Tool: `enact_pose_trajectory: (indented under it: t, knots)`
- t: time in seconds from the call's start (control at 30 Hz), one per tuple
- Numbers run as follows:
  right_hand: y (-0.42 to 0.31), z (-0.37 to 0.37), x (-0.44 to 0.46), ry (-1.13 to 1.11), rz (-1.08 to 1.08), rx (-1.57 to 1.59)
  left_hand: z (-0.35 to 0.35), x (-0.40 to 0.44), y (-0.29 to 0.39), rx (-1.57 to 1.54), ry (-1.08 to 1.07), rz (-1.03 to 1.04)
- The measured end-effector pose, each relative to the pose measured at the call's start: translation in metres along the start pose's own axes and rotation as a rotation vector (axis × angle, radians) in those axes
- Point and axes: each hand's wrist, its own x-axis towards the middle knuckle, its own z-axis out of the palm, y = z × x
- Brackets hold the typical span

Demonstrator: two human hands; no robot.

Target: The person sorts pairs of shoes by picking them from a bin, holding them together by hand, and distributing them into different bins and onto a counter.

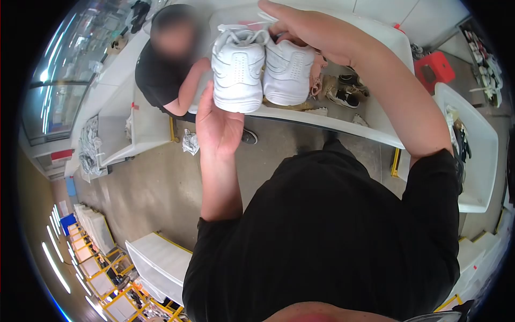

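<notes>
Two white sneakers are held side by side above a white bin, with their heels toward me. My left hand (220,121) is under the left white sneaker (238,75), its palm up and its fingers largely hidden behind the shoe. From above and to the right, my right hand (306,29) reaches round the right white sneaker (288,72), with its fingers at the collar. The two sneakers touch or nearly touch. Beneath them, the white bin (386,126) holds dark and tan shoes (343,94) and a pink one.
Another person (161,70) in a black top leans at the bin's left side. A red stool (434,70) stands at the right, beside a white tub (477,155) with shoes. White crumpled paper (190,141) lies on the floor. Yellow-framed racks (102,273) are at the lower left.
</notes>
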Motion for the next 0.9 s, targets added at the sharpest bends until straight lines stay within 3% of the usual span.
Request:
enact_pose_trajectory:
  t: [0.07,0.13,0.23,0.27,0.33,0.4,0.43,0.5,0.57,0.63,0.67,0.73,0.77,0.8,0.87,0.9]
  knots:
    - [0.009,-0.006,0.005,-0.219,0.173,0.245,-0.005,0.002,0.000,-0.019,-0.007,-0.015]
    - [0.052,0.022,0.029,0.176,-0.312,-0.223,-0.010,0.002,0.002,-0.059,-0.017,-0.042]
    - [0.053,0.025,0.021,0.163,-0.309,-0.178,-0.010,0.005,0.002,-0.051,-0.015,-0.042]
    - [0.057,0.021,0.026,0.147,-0.329,-0.178,-0.015,0.006,0.001,-0.071,-0.102,-0.050]
    - [0.077,0.011,0.046,0.197,-0.370,-0.238,-0.007,0.004,-0.017,0.149,-0.009,0.076]
    - [0.094,0.013,0.016,0.252,-0.187,-0.414,-0.003,0.003,-0.047,0.373,0.021,0.172]
    - [0.105,0.013,0.001,0.360,-0.119,-0.657,-0.001,0.003,-0.066,0.460,0.000,0.210]
    - [0.204,-0.009,0.061,0.445,-0.117,-0.539,-0.038,0.011,-0.110,0.915,-0.036,0.297]
    - [0.309,-0.027,0.097,0.525,-0.089,-0.317,-0.075,0.013,-0.149,1.195,-0.201,0.193]
    - [0.371,-0.023,0.074,0.627,-0.001,-0.020,-0.092,0.016,-0.171,1.183,-0.314,-0.174]
    - [0.394,-0.023,0.057,0.678,0.056,0.160,-0.111,0.021,-0.183,1.178,-0.339,-0.187]
    - [0.452,-0.028,0.030,0.842,0.118,0.518,-0.158,0.033,-0.205,1.244,-0.418,-0.433]
    - [0.510,-0.036,0.033,0.966,0.113,0.600,-0.178,0.036,-0.212,1.241,-0.433,-0.451]
    - [0.557,-0.049,0.029,1.090,0.105,0.679,-0.198,0.041,-0.215,1.320,-0.435,-0.493]
    - [0.540,-0.072,-0.041,1.177,0.411,0.548,-0.231,0.054,-0.219,1.396,-0.449,-0.542]
    - [0.557,-0.086,-0.070,1.228,0.373,0.429,-0.244,0.060,-0.220,1.461,-0.427,-0.553]
